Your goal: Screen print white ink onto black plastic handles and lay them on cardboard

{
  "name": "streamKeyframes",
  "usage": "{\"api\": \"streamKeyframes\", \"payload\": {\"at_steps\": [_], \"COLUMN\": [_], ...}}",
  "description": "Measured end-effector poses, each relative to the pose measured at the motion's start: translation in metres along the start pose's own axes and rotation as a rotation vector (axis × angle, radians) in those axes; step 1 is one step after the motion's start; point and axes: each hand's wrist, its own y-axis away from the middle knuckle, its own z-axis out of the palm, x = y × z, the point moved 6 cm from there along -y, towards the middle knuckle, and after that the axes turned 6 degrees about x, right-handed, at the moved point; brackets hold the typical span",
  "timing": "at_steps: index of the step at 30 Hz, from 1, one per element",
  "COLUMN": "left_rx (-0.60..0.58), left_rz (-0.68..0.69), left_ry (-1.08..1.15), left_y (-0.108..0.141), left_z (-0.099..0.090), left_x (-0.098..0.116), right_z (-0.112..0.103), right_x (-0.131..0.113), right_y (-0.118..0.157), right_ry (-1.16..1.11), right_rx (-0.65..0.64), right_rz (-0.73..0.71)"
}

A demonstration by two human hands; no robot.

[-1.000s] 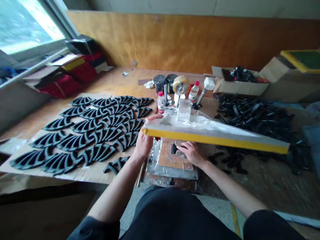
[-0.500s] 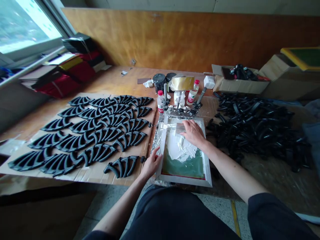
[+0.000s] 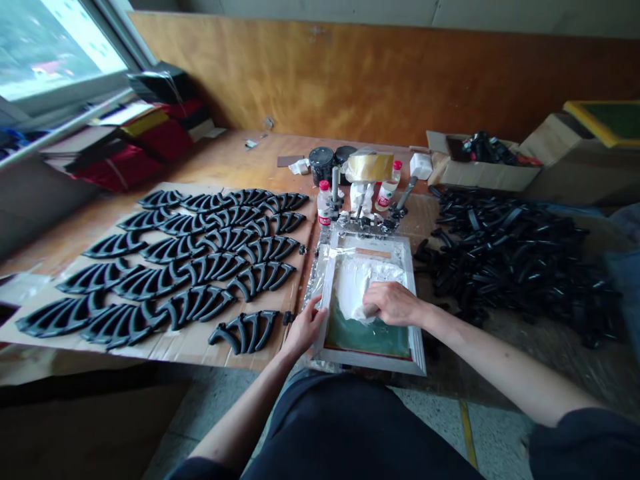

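Observation:
A metal-framed screen (image 3: 418, 337) with green mesh lies in front of me, hinged to a clamp (image 3: 363, 225) at its far side. White paste (image 3: 353, 287) covers much of the mesh. My right hand (image 3: 393, 303) is closed over the near part of the paste; whatever its curled fingers hold is hidden. A flat tan strip (image 3: 373, 253) lies across the far end of the screen. My left hand (image 3: 309, 325) rests with its fingers apart against the frame's left edge, holding nothing.
Rows of curved black ribbed parts (image 3: 150, 283) lie on cardboard (image 3: 193, 343) at left. A heap of black pieces (image 3: 515, 247) is on the right. Red-capped bottles (image 3: 324, 203), black tubs (image 3: 321, 165) and an open carton (image 3: 485, 175) stand farther back.
My right hand has moved toward me from the far part of the screen, and its fingers are now curled. The tan strip has come into view. My left hand has stayed at the frame.

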Motion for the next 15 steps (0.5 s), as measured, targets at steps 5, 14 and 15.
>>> {"api": "streamKeyframes", "payload": {"at_steps": [5, 14, 15], "left_rx": [0.02, -0.032, -0.05], "left_rz": [-0.018, -0.032, -0.035], "left_ry": [0.051, 0.161, 0.197], "left_y": [0.005, 0.011, 0.012], "left_z": [-0.006, -0.016, -0.019], "left_x": [0.006, 0.021, 0.026], "right_z": [0.006, -0.024, -0.034], "right_x": [-0.007, 0.032, 0.042], "right_y": [0.004, -0.03, -0.039], "right_ry": [0.07, -0.023, -0.014], "right_rx": [0.246, 0.295, 0.315], "right_rz": [0.037, 0.298, 0.363]}}
